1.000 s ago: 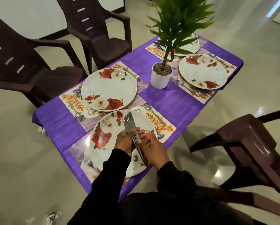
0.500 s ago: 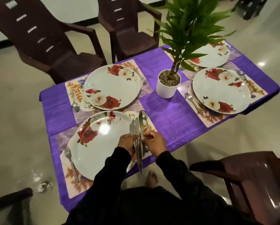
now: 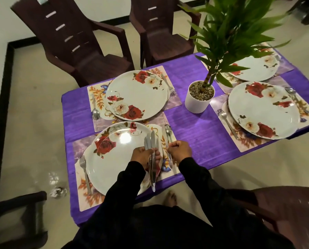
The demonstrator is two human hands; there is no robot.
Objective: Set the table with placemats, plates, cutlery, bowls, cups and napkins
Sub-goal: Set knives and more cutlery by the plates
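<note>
Since the earlier frame, the right hand [image 3: 179, 151] had drawn one knife [image 3: 167, 148] out of the bundle and lowered it onto the near placemat [image 3: 169, 172], pinching it beside the spoon [image 3: 168, 131]. Going left to right: the near fork [image 3: 85, 174] and plate [image 3: 114, 159] were set; the left hand [image 3: 143, 157] gripped the remaining knives [image 3: 151, 159] over that plate. Across the bench [image 3: 195, 133], the other three settings seemingly lacked knives. No bowls, cups or napkins were visible, so much remained.
</note>
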